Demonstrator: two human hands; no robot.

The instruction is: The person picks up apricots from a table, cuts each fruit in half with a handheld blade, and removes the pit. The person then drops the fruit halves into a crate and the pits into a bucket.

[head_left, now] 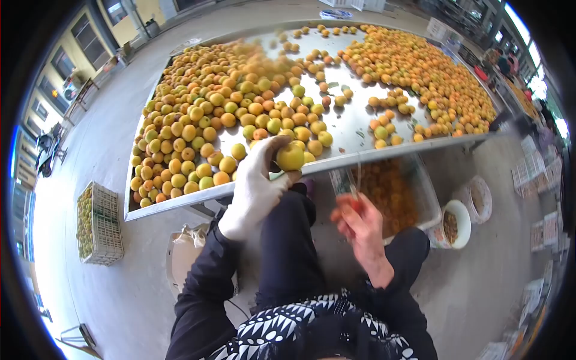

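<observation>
My left hand (258,183), in a white glove, grips a yellow apricot (290,158) over the near edge of a metal table (351,129). Many loose apricots (198,129) in yellow, green and orange lie spread across that table. Lower and to the right, my bare right hand (360,231) is closed around a small knife (356,203) with a red handle. Its thin blade points up toward the table rim and is blurred. Beneath the rim, a clear plastic bin (429,201) contains orange-brown fruit pieces, partly hidden by the table edge and the knife.
Right of the bin stand a white bucket (463,223) with small brown bits inside and another pale bucket (480,195). A plastic crate (111,225) of green fruit sits on the floor at left. Stacked crates (531,174) line the right side. People work at the far right.
</observation>
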